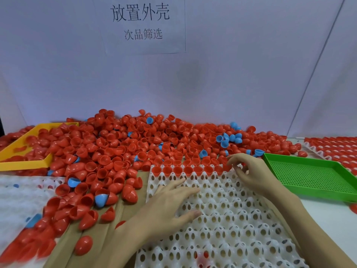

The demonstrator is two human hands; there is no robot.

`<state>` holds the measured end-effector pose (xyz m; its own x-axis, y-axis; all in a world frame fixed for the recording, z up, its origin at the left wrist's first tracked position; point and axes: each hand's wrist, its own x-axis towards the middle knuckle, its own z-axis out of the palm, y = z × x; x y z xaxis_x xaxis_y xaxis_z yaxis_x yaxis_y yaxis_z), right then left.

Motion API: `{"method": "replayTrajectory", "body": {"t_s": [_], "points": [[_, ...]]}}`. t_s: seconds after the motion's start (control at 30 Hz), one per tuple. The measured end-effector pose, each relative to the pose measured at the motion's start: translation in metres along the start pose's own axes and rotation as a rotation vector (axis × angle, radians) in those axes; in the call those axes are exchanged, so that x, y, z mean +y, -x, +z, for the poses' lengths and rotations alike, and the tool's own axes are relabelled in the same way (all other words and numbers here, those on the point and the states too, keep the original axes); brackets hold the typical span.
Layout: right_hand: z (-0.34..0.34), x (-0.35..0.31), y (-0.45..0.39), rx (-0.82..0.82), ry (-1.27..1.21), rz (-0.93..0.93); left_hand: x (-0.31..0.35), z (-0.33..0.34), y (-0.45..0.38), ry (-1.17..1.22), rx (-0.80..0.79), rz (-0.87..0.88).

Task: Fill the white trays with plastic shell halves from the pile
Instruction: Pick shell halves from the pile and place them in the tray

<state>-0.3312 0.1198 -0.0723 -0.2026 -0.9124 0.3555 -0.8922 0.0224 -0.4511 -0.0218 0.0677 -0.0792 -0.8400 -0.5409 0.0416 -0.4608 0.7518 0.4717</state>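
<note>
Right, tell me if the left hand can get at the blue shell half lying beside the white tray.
Probably yes. The left hand rests flat on the white tray, and the blue shell half lies uncovered on the pile's near edge, with only loose red shells between.

head view, close, looking down forward

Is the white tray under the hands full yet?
No. The tray holds red shells only along its far row; the other pockets are empty.
</note>
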Motion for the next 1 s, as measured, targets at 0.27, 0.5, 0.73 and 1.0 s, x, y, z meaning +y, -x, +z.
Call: {"method": "replayTrajectory", "body": {"t_s": [0.27,0.5,0.73,1.0], "points": [[0.012,0.003,0.000,0.038,-0.032,0.016,-0.007,0.002,-0.002,-0.009,0.003,0.005],[0.023,0.008,-0.001,0.053,0.013,0.008,-0.007,-0.016,-0.014,0.112,0.073,-0.038],[0.023,0.008,0.002,0.037,0.012,0.025,-0.041,-0.055,-0.084,-0.153,0.343,-0.240],[0.013,-0.004,0.007,-0.009,0.016,0.060,-0.078,-0.066,-0.123,-0.296,0.174,-0.512]]}}
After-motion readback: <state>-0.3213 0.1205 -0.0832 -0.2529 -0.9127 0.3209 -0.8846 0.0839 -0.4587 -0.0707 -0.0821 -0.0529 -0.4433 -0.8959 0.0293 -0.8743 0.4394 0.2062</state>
